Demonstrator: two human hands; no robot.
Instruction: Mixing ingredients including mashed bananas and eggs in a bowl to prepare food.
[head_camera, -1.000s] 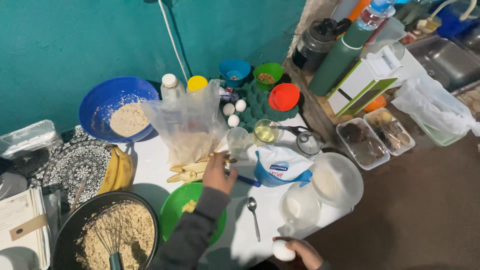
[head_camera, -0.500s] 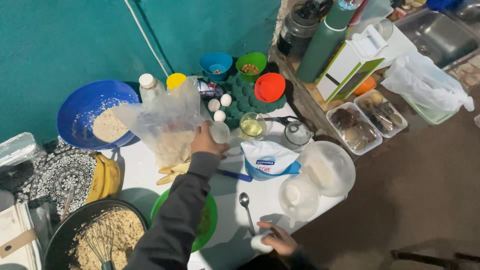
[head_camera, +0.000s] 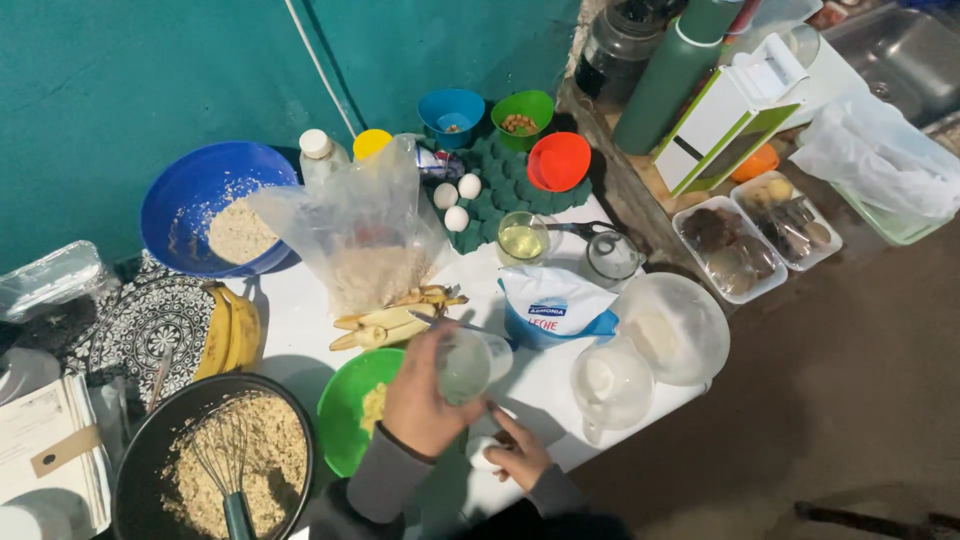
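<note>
Teal wall behind a crowded white tabletop (head_camera: 300, 330): three eggs (head_camera: 457, 200) upper center, two bananas (head_camera: 230, 330) at left. Lower center, left hand (head_camera: 425, 390) fingers wrapped round a clear cup (head_camera: 468, 365); right hand (head_camera: 518, 455) fingers curled on a small white object (head_camera: 482, 456).

We see a big blue bowl (head_camera: 215, 205), a green plate (head_camera: 350, 405), yellow bananas (head_camera: 232, 330) — and far off, an orange bowl (head_camera: 558, 160), white eggs (head_camera: 456, 200) and a teal wall (head_camera: 150, 70).

A small clear plastic cup (head_camera: 468, 365), tilted on its side with its mouth to the right, is held above the white desk (head_camera: 300, 330) near the front, right of the green plate. Just nearer, a small white egg-shaped object (head_camera: 484, 455) rests under fingers.
</note>
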